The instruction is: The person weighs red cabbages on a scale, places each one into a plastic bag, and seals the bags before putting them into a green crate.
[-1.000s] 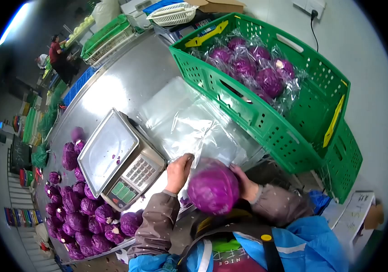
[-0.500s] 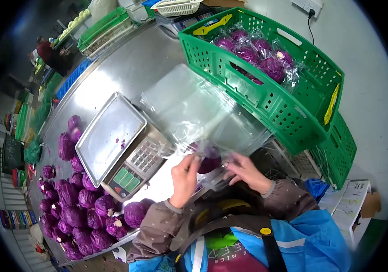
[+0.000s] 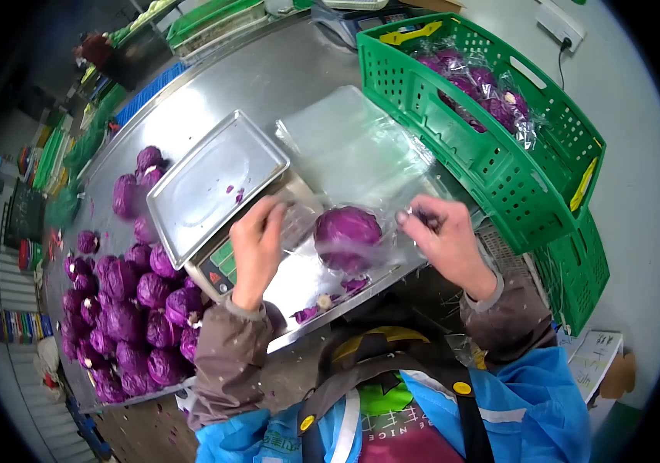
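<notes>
A round purple cabbage (image 3: 348,238) sits near the table's front edge, with a clear plastic bag (image 3: 372,260) around its lower part. My left hand (image 3: 257,245) is to the left of it, in front of the scale, thumb and fingers pinched on the bag's film. On the other side, my right hand (image 3: 447,241) is closed on the film, fingertips curled in. Neither hand touches the cabbage itself. Behind it lies a stack of flat clear bags (image 3: 353,147). The digital scale (image 3: 218,185) stands to the left, a few purple leaf scraps on its pan.
A pile of loose purple cabbages (image 3: 125,316) covers the table's left end. At the right, a green crate (image 3: 453,143) holds several bagged cabbages and rests above another green crate (image 3: 569,266). Leaf trimmings (image 3: 305,314) lie by the front edge. A person (image 3: 98,54) stands far back.
My hands have moved apart, the left one going left and up, the right one up and right. The cabbage now rests between them on the table. The view has shifted.
</notes>
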`<control>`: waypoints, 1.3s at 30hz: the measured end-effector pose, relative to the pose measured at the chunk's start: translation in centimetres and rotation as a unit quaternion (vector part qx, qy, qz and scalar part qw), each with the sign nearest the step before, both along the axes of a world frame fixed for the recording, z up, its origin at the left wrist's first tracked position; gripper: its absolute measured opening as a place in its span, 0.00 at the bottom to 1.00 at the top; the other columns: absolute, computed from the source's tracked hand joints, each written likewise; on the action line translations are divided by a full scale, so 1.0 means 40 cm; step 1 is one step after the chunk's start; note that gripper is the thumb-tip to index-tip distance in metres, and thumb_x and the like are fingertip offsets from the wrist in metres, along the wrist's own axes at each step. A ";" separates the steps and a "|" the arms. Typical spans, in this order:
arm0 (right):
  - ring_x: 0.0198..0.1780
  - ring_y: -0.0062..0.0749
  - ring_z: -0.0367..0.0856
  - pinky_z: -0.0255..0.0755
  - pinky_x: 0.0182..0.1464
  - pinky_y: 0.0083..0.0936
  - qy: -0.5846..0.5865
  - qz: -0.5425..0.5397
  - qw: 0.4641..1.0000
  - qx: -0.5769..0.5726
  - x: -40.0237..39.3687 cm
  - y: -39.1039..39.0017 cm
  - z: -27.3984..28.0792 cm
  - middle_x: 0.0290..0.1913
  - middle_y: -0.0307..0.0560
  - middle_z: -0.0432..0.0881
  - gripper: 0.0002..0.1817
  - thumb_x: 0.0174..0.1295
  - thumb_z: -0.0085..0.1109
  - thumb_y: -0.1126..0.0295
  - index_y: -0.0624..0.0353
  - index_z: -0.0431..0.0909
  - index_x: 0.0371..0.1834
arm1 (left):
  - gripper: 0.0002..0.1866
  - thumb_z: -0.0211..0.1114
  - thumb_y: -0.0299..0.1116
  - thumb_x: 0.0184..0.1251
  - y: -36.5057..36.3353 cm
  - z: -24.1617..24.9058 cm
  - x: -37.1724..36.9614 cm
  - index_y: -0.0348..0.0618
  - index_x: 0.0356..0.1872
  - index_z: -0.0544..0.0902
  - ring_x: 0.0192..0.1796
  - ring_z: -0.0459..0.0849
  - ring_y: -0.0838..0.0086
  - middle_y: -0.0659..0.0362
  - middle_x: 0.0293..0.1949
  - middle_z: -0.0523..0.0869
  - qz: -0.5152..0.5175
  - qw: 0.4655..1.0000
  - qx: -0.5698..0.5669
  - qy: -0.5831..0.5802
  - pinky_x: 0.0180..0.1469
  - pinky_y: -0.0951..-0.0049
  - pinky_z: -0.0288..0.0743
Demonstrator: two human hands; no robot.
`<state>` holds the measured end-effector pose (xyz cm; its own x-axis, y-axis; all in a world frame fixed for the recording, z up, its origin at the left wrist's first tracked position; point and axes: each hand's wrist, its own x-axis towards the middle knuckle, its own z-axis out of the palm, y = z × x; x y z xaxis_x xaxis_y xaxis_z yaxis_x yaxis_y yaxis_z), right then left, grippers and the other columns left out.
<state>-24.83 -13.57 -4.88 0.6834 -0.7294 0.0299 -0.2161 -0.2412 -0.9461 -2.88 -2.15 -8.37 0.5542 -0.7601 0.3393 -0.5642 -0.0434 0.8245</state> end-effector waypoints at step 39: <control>0.37 0.32 0.72 0.60 0.46 0.33 0.038 0.337 0.847 -0.410 0.105 0.217 0.054 0.32 0.41 0.73 0.14 0.42 0.64 0.66 0.55 0.73 0.32 | 0.16 0.39 0.34 0.72 0.299 0.062 -0.212 0.32 0.48 0.69 0.49 0.78 0.63 0.51 0.43 0.78 -0.094 0.544 0.000 0.834 0.57 0.62 0.72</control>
